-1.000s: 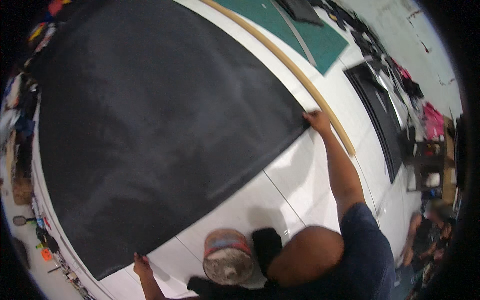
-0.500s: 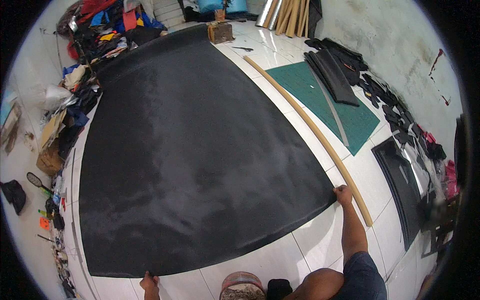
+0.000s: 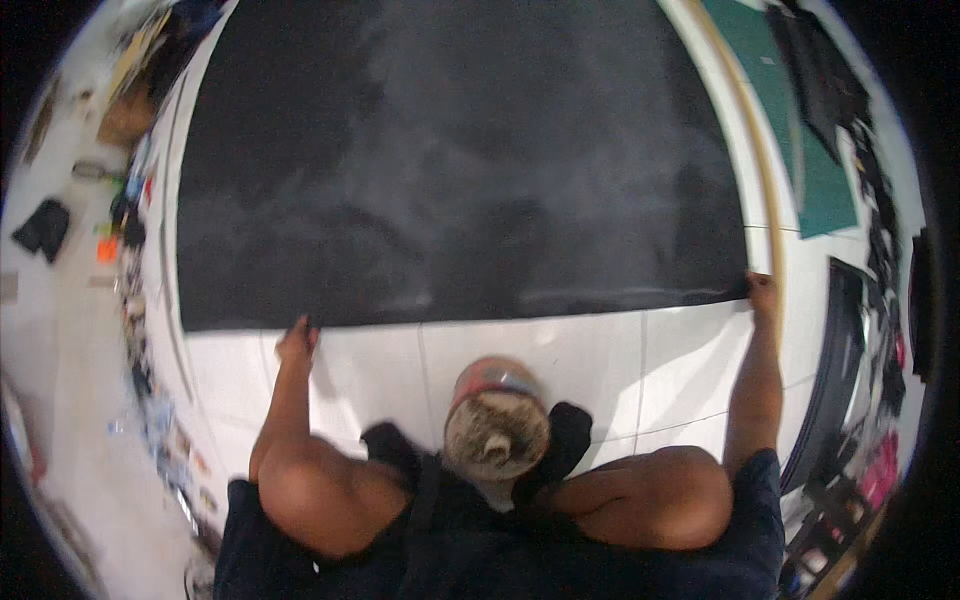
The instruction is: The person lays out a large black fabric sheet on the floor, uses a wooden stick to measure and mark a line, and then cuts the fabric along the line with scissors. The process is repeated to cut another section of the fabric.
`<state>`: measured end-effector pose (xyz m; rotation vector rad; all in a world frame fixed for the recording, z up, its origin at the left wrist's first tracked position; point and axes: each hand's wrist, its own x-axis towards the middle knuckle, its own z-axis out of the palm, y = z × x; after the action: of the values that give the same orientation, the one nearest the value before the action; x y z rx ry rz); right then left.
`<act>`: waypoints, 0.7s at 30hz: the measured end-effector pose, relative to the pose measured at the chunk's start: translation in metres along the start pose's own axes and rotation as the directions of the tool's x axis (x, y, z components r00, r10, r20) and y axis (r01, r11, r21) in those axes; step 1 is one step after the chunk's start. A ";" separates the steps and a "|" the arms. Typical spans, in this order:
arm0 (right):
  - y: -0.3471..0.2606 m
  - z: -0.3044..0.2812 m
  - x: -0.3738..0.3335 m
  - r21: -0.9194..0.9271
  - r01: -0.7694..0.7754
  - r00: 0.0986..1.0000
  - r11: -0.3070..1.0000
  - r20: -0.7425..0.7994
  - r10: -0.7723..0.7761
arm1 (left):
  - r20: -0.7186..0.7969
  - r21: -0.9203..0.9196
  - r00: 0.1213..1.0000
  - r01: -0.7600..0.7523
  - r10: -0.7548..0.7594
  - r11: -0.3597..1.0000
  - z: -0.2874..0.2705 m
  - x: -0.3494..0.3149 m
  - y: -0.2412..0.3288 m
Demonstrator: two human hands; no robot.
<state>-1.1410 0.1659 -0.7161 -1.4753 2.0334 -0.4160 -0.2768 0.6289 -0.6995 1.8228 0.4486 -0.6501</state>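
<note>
Nearest the camera, the person's bent knees (image 3: 645, 500) now show on both sides of a cylindrical tub (image 3: 497, 440); half a second ago only one knee and the tub's upper part were in view. The tub has a reddish side and a rough, crusted grey-brown top with a pale bump.

Just beyond, the left hand (image 3: 297, 342) has its fingers closed in a pinch on the near edge of a wide black sheet (image 3: 450, 180), in from the left corner. The right hand's (image 3: 762, 294) fingers are likewise pinched together on the right corner. Both grips match the earlier frame, but the view has tipped down, and the sheet's far end has gone out of it.

The sheet lies broad and smooth, with a dull sheen, over glossy white floor tiles (image 3: 530, 342). Along its right side runs a slim tan tube (image 3: 765, 190); farther right lies a flat green mat (image 3: 828, 210) bearing a narrow grey strip (image 3: 797, 160) and folded black material (image 3: 805, 70).
</note>
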 end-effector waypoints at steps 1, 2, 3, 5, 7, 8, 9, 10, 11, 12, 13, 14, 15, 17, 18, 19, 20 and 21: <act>-0.007 -0.071 0.030 -0.226 0.131 0.963 0.965 -0.204 -0.178 | 0.120 -0.127 0.993 0.008 0.008 0.992 0.023 0.008 -0.011; -0.018 0.015 0.008 0.040 0.076 0.994 0.996 -0.077 -0.072 | 0.038 0.184 0.990 -0.142 0.137 0.973 -0.024 0.009 0.030; -0.016 -0.007 0.008 -0.033 0.117 0.992 0.993 -0.045 -0.118 | 0.027 0.006 0.997 -0.069 0.069 0.998 -0.005 -0.003 0.021; -0.028 0.027 -0.018 -0.110 0.026 0.997 0.994 -0.073 -0.035 | -0.116 0.098 0.992 -0.037 0.049 0.994 -0.002 -0.029 0.041; -0.038 -0.041 -0.002 -0.285 0.112 0.982 0.952 -0.115 -0.150 | -0.011 0.110 1.000 -0.010 0.012 0.994 0.025 -0.028 0.021; -0.047 -0.034 -0.012 -0.415 0.128 0.946 0.901 -0.222 -0.237 | 0.002 0.062 1.000 -0.013 0.013 0.998 0.027 -0.034 0.021; -0.062 0.004 -0.034 -0.515 0.140 0.904 0.846 -0.282 -0.321 | -0.034 0.076 0.999 -0.034 0.037 0.997 0.010 -0.037 0.030; -0.083 0.032 -0.057 -0.614 0.139 0.842 0.777 -0.341 -0.419 | -0.058 0.079 0.997 -0.049 0.054 0.996 -0.001 -0.038 0.037; -0.105 0.046 -0.077 -0.597 0.208 0.821 0.775 -0.324 -0.470 | -0.061 0.073 0.996 -0.059 0.064 0.996 -0.002 -0.038 0.039; -0.128 0.067 -0.103 -0.400 0.466 0.718 0.789 -0.350 -0.602 | -0.064 0.085 0.996 -0.061 0.066 0.995 -0.003 -0.038 0.038; -0.163 0.085 -0.137 -0.380 0.567 0.717 0.731 -0.209 -0.665 | -0.073 0.103 0.995 -0.065 0.073 0.993 -0.007 -0.037 0.038; -0.198 0.103 -0.177 -0.261 0.677 0.688 0.688 -0.106 -0.718 | -0.070 0.119 0.995 -0.065 0.074 0.991 -0.006 -0.035 0.035; -0.225 0.111 -0.208 -0.256 0.797 0.579 0.547 0.069 -0.812 | -0.068 0.105 0.995 -0.068 0.076 0.992 0.002 -0.033 0.030; -0.254 0.140 -0.263 -0.256 0.860 0.503 0.442 0.272 -0.820 | -0.093 0.075 0.992 -0.081 0.088 0.994 0.005 -0.032 0.024; -0.263 0.149 -0.279 -0.225 0.913 0.397 0.339 0.313 -0.863 | -0.066 0.039 0.993 -0.092 0.095 0.995 0.000 -0.030 0.024; -0.256 0.155 -0.280 -0.218 0.916 0.394 0.337 0.321 -0.862 | -0.049 0.034 0.996 -0.079 0.081 0.996 0.002 -0.031 0.023; -0.248 0.163 -0.279 -0.210 0.919 0.388 0.334 0.327 -0.862 | -0.032 0.026 0.997 -0.068 0.069 0.997 0.006 -0.032 0.024; -0.239 0.166 -0.275 -0.202 0.922 0.383 0.331 0.333 -0.862 | -0.015 0.018 0.998 -0.056 0.056 0.998 0.010 -0.034 0.024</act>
<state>-0.7991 0.3573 -0.6352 -2.7392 0.9351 -0.3040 -0.2908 0.6121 -0.6631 1.8517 0.4020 -0.6037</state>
